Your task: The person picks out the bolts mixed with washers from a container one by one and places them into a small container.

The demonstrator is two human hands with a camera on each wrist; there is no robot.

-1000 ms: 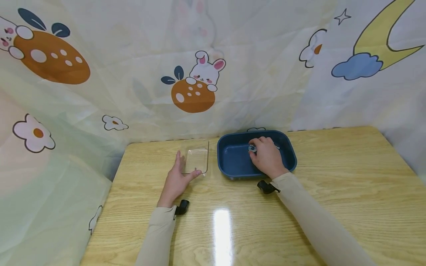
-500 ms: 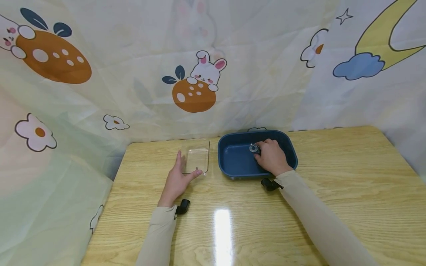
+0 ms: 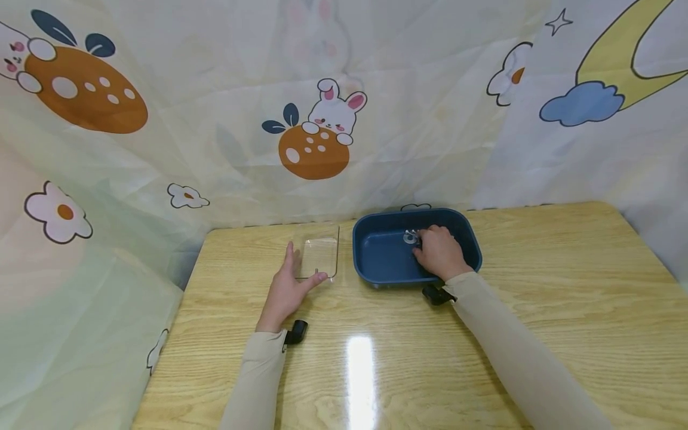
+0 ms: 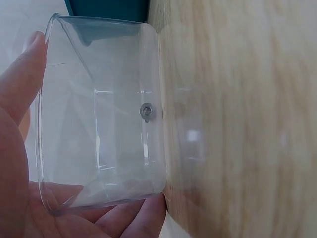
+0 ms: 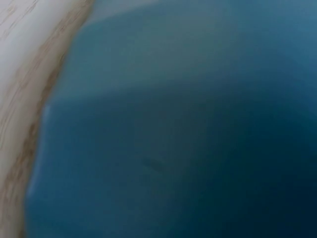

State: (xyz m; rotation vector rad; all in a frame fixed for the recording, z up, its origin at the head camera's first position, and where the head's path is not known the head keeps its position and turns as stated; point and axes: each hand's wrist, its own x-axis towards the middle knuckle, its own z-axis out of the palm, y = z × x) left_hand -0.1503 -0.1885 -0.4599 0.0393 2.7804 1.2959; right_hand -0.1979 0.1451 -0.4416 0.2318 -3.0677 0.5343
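My left hand [image 3: 285,292] holds a clear plastic box [image 3: 321,257], its thumb at the near rim and its fingers along the left side. Close up in the left wrist view, a small metal bolt [image 4: 146,111] with a socket head lies inside the box. My right hand [image 3: 442,254] reaches down into a dark blue basin [image 3: 371,279], its fingertips right beside several small shiny metal pieces [image 3: 411,237] on the basin floor. I cannot tell whether they pinch one. The right wrist view shows only the blurred basin wall [image 5: 124,139].
Box and basin stand side by side near the back edge of the wooden table [image 3: 430,358]. A printed cloth [image 3: 226,149] hangs right behind that edge. Each wrist wears a small black camera, such as the left one [image 3: 297,332].
My right hand has shifted slightly right inside the basin, and the metal pieces beside its fingertips show more fully. My left hand keeps its hold on the box.
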